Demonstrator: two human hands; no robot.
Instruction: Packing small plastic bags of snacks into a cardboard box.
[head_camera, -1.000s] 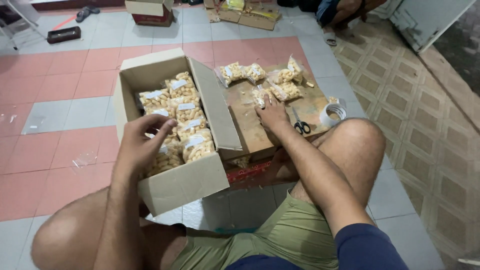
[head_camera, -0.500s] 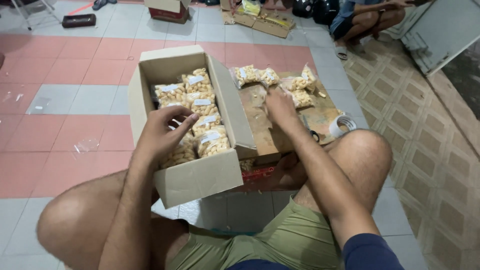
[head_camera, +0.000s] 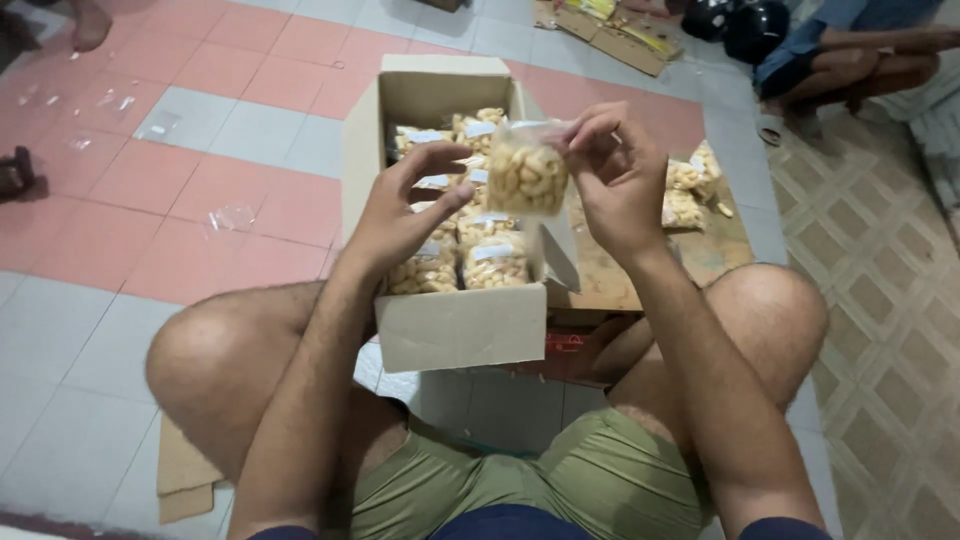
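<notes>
A small clear bag of pale snack pieces hangs in the air above the open cardboard box. My right hand pinches the bag's top right corner. My left hand reaches in from the left with its fingertips at the bag's left edge. Inside the box lie several more snack bags with white labels. Other snack bags rest on the low wooden board to the right of the box.
I sit on a tiled floor with my knees either side of the box. Another person sits at the top right near flattened cartons. Bits of clear plastic lie on the tiles at left. A cardboard piece lies under my left leg.
My right hand has picked a snack bag off the board and lifted it over the box. My left hand has risen from the box to meet it. The view has shifted.
</notes>
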